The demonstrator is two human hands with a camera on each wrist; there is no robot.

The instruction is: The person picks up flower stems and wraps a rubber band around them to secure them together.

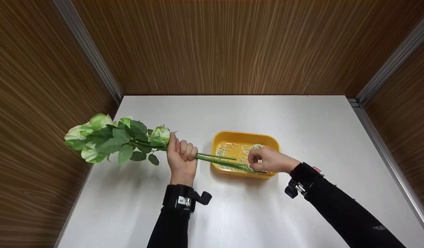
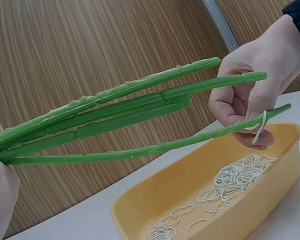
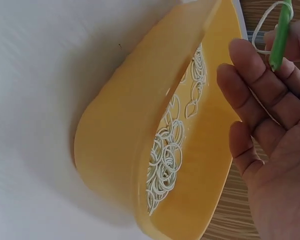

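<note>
Four ridged plastic stems [image 2: 114, 107] — thin rubber band [image 2: 260, 127], glossy yellow tray [image 1: 244, 137]

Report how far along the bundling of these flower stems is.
Done: the left hand grips the gathered flower stems, and one rubber band is out of the yellow tray. In hand: the right hand loops that band over one stem tip. Left: the other stems still splay outside it, unbound.

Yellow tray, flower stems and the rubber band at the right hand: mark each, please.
yellow tray [image 1: 216, 139], head view, left rim.
flower stems [image 2: 124, 107], left wrist view, middle of the bundle.
rubber band [image 2: 261, 127], left wrist view, loop around the lowest stem.
</note>
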